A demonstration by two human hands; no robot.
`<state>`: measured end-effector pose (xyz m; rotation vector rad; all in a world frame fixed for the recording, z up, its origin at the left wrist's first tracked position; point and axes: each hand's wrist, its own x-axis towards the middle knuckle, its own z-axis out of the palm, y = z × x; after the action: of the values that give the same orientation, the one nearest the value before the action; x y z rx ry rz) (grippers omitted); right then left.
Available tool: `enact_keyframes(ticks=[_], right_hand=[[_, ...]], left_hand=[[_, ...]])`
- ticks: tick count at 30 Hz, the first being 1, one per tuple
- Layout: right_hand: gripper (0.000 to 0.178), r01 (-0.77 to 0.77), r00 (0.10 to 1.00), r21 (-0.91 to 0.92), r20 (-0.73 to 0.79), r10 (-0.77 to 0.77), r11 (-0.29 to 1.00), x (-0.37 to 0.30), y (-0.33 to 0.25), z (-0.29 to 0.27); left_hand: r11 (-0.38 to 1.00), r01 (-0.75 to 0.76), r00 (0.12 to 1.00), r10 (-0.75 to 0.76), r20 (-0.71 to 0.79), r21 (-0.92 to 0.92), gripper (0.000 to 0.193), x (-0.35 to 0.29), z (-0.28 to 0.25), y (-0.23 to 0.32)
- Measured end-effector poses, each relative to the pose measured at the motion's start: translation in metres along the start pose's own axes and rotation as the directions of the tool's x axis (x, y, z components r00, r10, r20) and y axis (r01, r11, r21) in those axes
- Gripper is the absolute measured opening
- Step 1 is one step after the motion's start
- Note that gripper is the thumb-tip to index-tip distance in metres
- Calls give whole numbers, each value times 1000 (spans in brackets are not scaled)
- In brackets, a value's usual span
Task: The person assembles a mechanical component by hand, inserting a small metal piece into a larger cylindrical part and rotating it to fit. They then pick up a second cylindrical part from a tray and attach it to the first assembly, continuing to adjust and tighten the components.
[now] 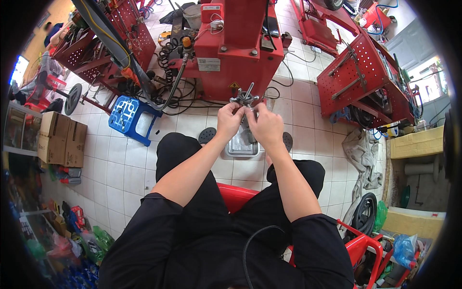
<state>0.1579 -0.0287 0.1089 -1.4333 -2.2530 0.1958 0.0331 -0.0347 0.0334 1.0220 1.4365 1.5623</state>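
Both my hands are out in front of me, above a shallow grey metal tray [242, 154] on the floor. They meet at a dark metal clamp-like tool [246, 98] with a thin bar handle and bolt-like ends. My left hand [229, 121] is closed, its fingertips pinched at the tool's near left side. Close beside it my right hand [266, 125] is closed too, thumb and fingers on the near right side. The fingers hide the tool's lower part, and I cannot make out any small piece between them. Something grey shows in the tray below.
Just beyond my hands stands a red machine base [231, 67] with hoses and cables around it. A blue plastic stool [126, 115] is at left, near cardboard boxes [61, 139]. Red perforated carts [339, 77] flank the machine. Behind my right arm is a red chair [358, 248].
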Motion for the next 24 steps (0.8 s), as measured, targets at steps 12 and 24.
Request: enact_keyframes(ticks=[12, 24], right_hand=[[23, 19, 999, 36, -38, -18, 999, 0, -3, -5], [26, 48, 997, 34, -55, -46, 998, 1, 1, 0]], left_hand=[[998, 57, 998, -57, 8, 13, 17, -4, -2, 13], [999, 35, 999, -35, 13, -39, 17, -2, 1, 8]])
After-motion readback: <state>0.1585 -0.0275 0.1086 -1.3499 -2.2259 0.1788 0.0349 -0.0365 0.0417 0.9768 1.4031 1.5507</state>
